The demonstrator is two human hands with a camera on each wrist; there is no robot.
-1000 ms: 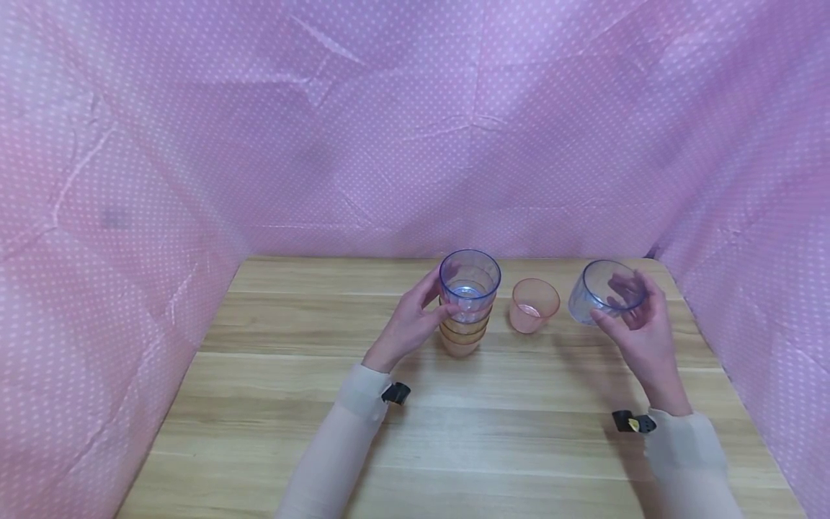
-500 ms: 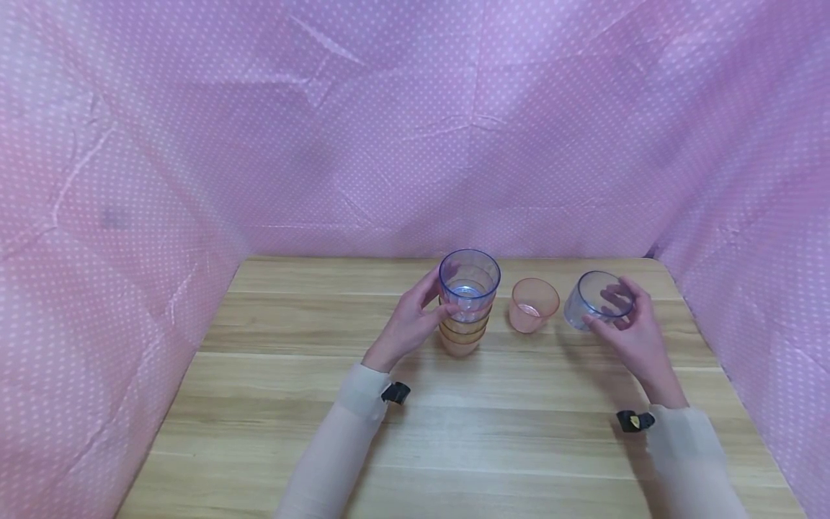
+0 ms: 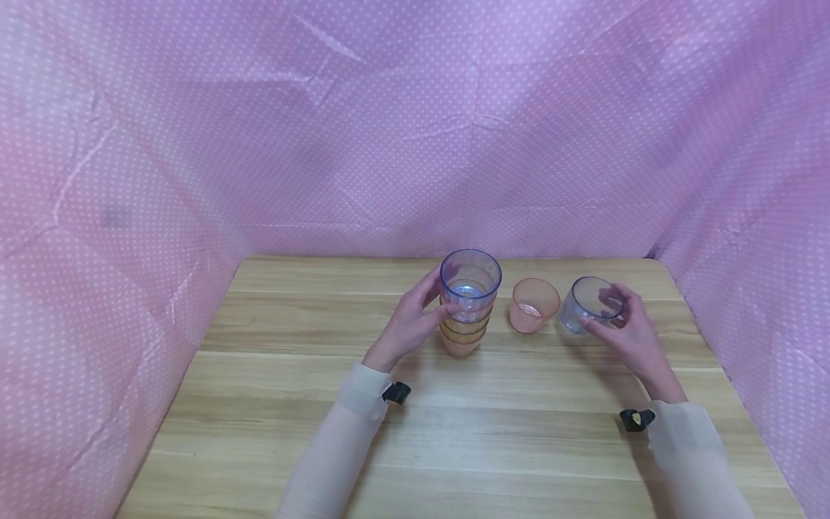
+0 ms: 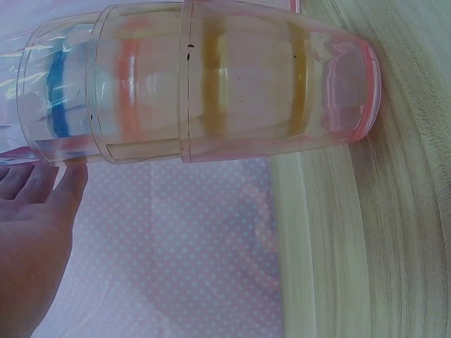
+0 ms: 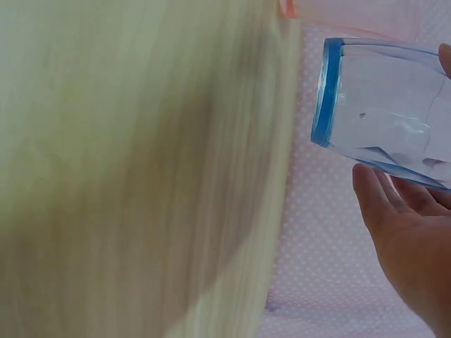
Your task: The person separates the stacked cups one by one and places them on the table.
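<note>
My left hand (image 3: 415,321) grips a stack of nested clear plastic cups, thumb in front and fingers behind. A blue-rimmed cup (image 3: 470,274) tops the stack, with orange and yellow-brown cups (image 4: 239,84) below it; the lowest has a pinkish base on the table. Off to the right, my right hand (image 3: 632,339) holds another blue-tinted cup (image 3: 586,306) between thumb and fingers near its rim. Its blue base (image 5: 327,91) hangs a little above the table in the right wrist view. Between the hands a single pink-orange cup (image 3: 533,306) stands upright.
The wooden table (image 3: 454,447) carries all the cups near its back edge. Pink polka-dot cloth (image 3: 415,144) hangs behind and at both sides. A black wrist-worn piece (image 3: 396,393) sits at each cuff.
My right hand has moved left and slightly lower with the blue cup, bringing it closer to the single pink-orange cup. The left hand and stack have stayed in place.
</note>
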